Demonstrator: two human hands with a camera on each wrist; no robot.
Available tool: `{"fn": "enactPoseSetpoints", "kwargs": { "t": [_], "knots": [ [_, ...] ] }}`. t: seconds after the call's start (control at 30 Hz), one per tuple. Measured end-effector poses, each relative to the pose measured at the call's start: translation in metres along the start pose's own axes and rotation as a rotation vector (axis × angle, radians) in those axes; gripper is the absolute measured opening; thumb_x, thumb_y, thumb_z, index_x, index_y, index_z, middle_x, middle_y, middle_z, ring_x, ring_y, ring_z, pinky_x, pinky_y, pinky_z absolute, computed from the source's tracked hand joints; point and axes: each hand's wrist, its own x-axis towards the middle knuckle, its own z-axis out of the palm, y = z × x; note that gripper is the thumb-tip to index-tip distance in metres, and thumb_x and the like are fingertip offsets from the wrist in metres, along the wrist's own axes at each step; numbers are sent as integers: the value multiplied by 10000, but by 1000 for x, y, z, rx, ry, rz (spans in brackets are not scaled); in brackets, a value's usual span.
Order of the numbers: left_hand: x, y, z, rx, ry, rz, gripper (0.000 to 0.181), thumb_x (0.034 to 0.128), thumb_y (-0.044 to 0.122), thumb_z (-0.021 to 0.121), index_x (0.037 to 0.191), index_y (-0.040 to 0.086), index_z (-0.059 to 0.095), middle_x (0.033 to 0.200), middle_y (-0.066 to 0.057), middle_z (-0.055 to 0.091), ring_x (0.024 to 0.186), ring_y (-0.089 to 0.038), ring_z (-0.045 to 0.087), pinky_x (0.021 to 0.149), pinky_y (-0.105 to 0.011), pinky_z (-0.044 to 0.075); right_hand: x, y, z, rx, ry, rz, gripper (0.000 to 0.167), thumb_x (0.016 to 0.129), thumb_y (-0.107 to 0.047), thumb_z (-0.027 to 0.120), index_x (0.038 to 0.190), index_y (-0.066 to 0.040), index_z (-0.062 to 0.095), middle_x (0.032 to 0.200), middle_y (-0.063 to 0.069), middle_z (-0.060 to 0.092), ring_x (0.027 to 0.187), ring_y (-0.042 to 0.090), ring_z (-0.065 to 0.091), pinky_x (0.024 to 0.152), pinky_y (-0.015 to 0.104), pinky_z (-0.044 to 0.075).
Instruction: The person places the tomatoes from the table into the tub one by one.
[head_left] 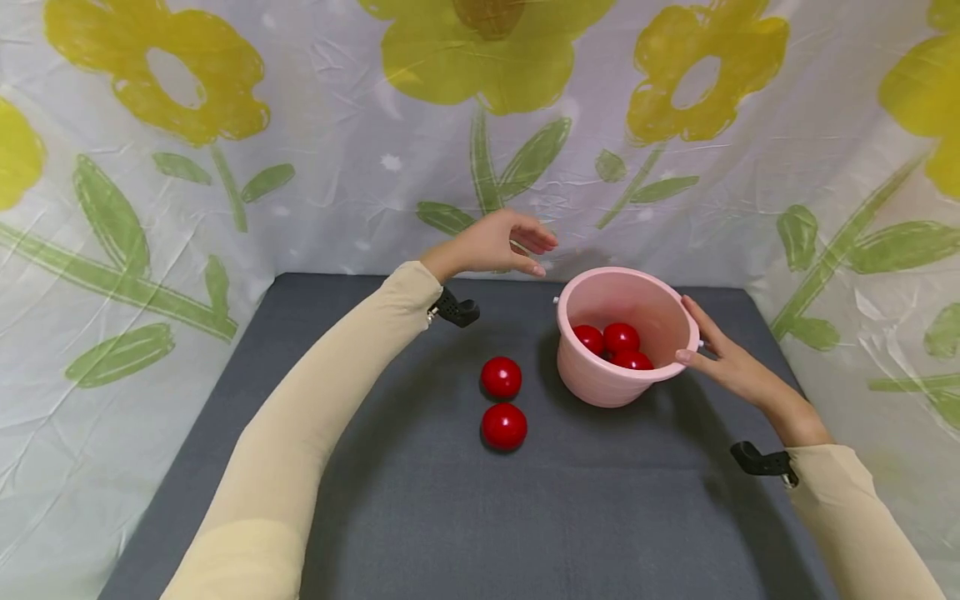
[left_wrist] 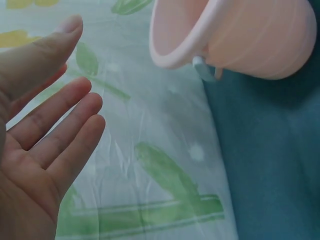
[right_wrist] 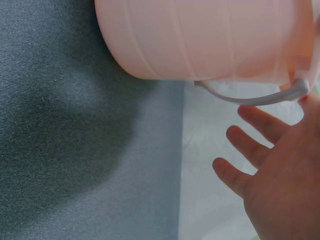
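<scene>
A pink bucket [head_left: 592,379] stands on the dark cloth with several shiny red balls [head_left: 621,337] inside. Two more red balls, a farther one [head_left: 501,377] and a nearer one [head_left: 504,427], lie on the cloth to its left. My left hand [head_left: 504,242] hovers left of the bucket, its palm bare and fingers loosely extended in the left wrist view. At the bucket's right side, my right hand [head_left: 731,358] touches the rim with thumb and index finger. Its other fingers [right_wrist: 245,142] are spread straight beside the white handle [right_wrist: 260,99].
Dark grey cloth [head_left: 480,533] covers the table. Behind and at both sides hangs a pale curtain [head_left: 337,167] printed with yellow flowers and green leaves. Each wrist wears a black band, the left one [head_left: 457,310] and the right one [head_left: 761,460].
</scene>
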Motion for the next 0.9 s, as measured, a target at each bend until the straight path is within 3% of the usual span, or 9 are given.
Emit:
{"fn": "enactPoseSetpoints", "kwargs": {
  "t": [0.17,0.33,0.67,0.9],
  "knots": [
    [-21,-10,-3,-45,40,2,492,831,163,805,1287,70,644,1313,-113,659,1210,-222,639,1026,-342,535,0,0,-1,-4,0,6,922,976,-238,611,1552,-448,-78,1691,45,-43,1470,481,149,1069,776,211],
    [-39,-21,4,-63,65,-14,509,831,165,805,1301,72,635,1311,-83,661,1214,-195,634,1025,-330,535,0,0,-1,-6,-1,17,928,975,-236,611,1550,-452,-85,1691,41,-50,1472,478,143,1066,782,203],
    [-60,-55,30,-84,68,-1,503,815,147,818,1286,93,650,1333,-112,650,1252,-263,612,1043,-377,525,1,1,0,-1,0,21,930,973,-228,608,1555,-438,-86,1691,43,-48,1476,481,135,1072,786,193],
    [-72,-75,54,-71,51,-38,498,812,191,824,1277,123,657,1302,-71,673,1229,-227,631,1020,-348,540,1,1,0,2,1,28,936,969,-222,608,1554,-438,-89,1691,47,-46,1469,486,145,1061,792,207]
  ]
}}
